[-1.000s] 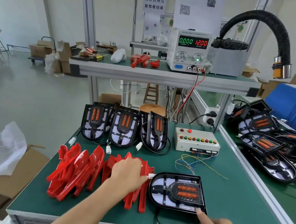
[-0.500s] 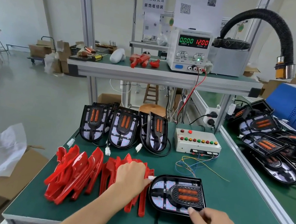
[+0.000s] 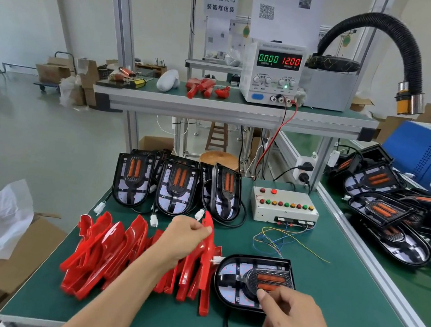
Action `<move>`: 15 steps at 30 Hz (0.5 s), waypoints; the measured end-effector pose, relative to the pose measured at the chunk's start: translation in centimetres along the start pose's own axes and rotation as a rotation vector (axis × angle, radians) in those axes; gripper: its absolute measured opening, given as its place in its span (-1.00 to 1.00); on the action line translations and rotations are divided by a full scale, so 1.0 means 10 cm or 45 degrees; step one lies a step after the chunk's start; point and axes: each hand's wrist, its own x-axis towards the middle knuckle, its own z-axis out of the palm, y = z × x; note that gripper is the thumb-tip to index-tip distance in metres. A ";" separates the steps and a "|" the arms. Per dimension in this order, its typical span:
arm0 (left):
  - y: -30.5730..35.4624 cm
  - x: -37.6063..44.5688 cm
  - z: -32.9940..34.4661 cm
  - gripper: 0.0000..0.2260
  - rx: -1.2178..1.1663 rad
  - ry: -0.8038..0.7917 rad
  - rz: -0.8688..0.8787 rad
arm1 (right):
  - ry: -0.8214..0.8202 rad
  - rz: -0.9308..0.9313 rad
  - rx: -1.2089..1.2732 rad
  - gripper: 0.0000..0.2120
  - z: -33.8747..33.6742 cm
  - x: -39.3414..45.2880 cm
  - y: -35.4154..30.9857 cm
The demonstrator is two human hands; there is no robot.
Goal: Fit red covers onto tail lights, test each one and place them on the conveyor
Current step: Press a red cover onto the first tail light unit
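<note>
Red cover stands raised on edge above the cover stack near the worktop's front-left, pinched at its upper end by the left hand's grip, just left of the tail light lying flat toward the front edge. Right hand rests on that light's near rim, fingers loosely curled, nothing clamped. Three more tail lights lean along the rear edge, beside the button box at rear right.

The green counter carries a heap of red covers, tail lights, and a button box.
</note>
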 end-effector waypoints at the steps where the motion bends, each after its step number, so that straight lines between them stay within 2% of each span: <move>1: 0.02 0.00 -0.03 -0.75 -0.134 -0.017 -0.023 | 0.006 -0.031 0.014 -0.74 0.01 0.01 -0.02; 4: 0.09 -0.06 -0.06 -0.77 -0.538 -0.063 -0.053 | 0.017 -0.143 0.082 -0.82 0.05 0.03 -0.13; 8: 0.22 -0.23 0.07 -0.83 -0.964 -0.077 0.042 | 0.045 -0.330 0.101 -0.94 0.07 0.18 -0.31; 9: 0.26 -0.27 0.14 -0.83 -1.018 -0.063 0.071 | 0.062 -0.359 0.096 -0.98 0.06 0.23 -0.35; 15: 0.34 -0.45 0.53 -0.82 -1.162 0.001 0.162 | 0.104 -0.445 -0.115 -0.89 -0.10 0.54 -0.35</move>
